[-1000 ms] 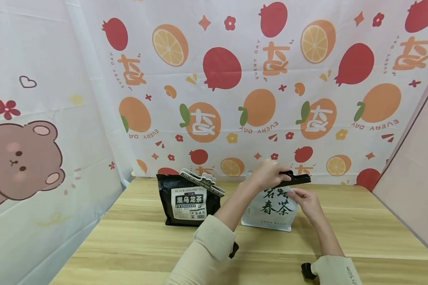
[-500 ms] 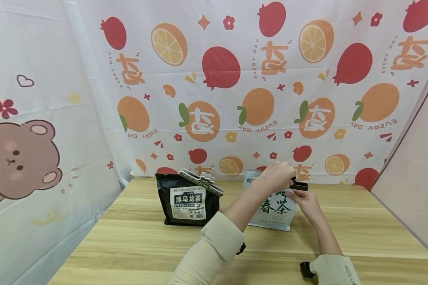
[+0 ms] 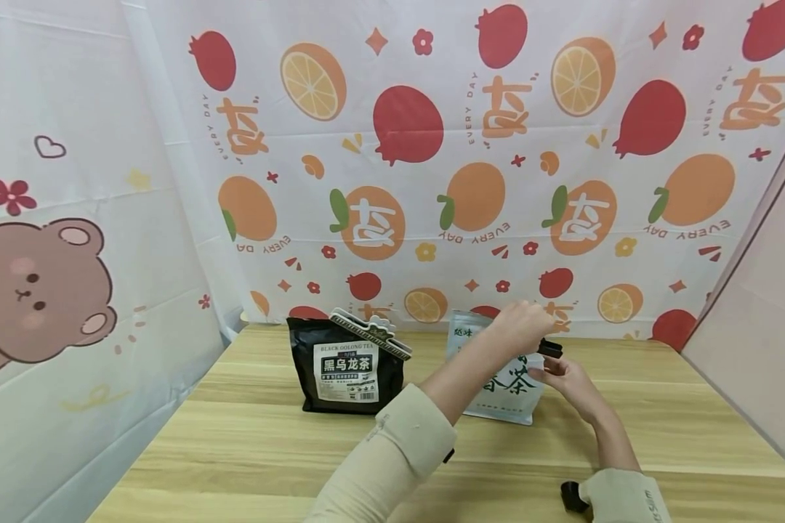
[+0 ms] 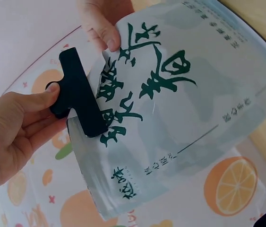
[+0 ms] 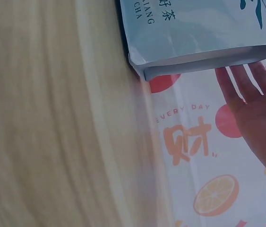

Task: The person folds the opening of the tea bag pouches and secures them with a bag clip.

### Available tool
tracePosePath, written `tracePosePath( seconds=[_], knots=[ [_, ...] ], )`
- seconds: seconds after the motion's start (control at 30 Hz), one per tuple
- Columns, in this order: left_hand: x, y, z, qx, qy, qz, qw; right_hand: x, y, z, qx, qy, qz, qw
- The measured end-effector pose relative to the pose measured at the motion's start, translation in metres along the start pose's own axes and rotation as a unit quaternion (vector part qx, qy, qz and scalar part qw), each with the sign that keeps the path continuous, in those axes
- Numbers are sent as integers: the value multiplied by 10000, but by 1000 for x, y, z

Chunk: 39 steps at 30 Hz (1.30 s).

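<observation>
A pale blue tea bag (image 3: 506, 399) with dark green characters stands on the table. My left hand (image 3: 522, 328) pinches a black bag clip (image 4: 81, 92) between thumb and fingers. In the left wrist view, the clip's long bar lies slantwise over the bag's top edge, near a folded corner. My right hand (image 3: 574, 388) holds the bag's right side. Its thumb is on the printed front, while the fingers (image 5: 239, 82) reach behind, partly hidden. My left forearm covers part of the bag in the head view.
Left of my arms stands a black oolong tea bag (image 3: 347, 374) with a white, decorated clip (image 3: 371, 334) slanting across its top corner. The wooden table (image 3: 235, 450) meets a fruit-print cloth (image 3: 405, 203) at the back. Cloth walls rise on both sides.
My left hand has moved right and down with the black clip, bringing it to the bag's top right corner. My right hand has shifted slightly down and right along the bag's side.
</observation>
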<state>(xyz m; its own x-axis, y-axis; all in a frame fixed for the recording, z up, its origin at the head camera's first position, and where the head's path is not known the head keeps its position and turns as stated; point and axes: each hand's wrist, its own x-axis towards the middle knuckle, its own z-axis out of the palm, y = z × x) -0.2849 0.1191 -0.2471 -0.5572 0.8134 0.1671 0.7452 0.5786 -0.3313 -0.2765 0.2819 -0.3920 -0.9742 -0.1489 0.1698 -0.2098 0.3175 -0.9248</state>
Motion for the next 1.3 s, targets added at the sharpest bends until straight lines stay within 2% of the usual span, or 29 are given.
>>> tracePosePath(
  seconds=[0.13,0.4,0.5,0.63,0.77,1.17,1.3],
  knots=[
    [2,3,-2,174,-116,45,9998,1,0,1,-23,107,-5,9999],
    [9,11,-3,608,-120,-15,9981,3,-1,0,121,98,86,9998],
    [13,15,-4,735,-331,-8,9967,2,-1,0,124,106,59,9998],
    [18,22,-5,1186,-710,22,9904,0,-1,0,111,110,-15,9999],
    [19,28,-5,1454,-880,-2,9855,-1,0,0,174,64,-167,9997],
    [21,34,-2,1800,-798,-26,9804,1,2,0,393,-60,-518,9979],
    [21,38,-2,1858,-862,-94,9788,1,2,0,359,-31,-714,9968]
  ],
)
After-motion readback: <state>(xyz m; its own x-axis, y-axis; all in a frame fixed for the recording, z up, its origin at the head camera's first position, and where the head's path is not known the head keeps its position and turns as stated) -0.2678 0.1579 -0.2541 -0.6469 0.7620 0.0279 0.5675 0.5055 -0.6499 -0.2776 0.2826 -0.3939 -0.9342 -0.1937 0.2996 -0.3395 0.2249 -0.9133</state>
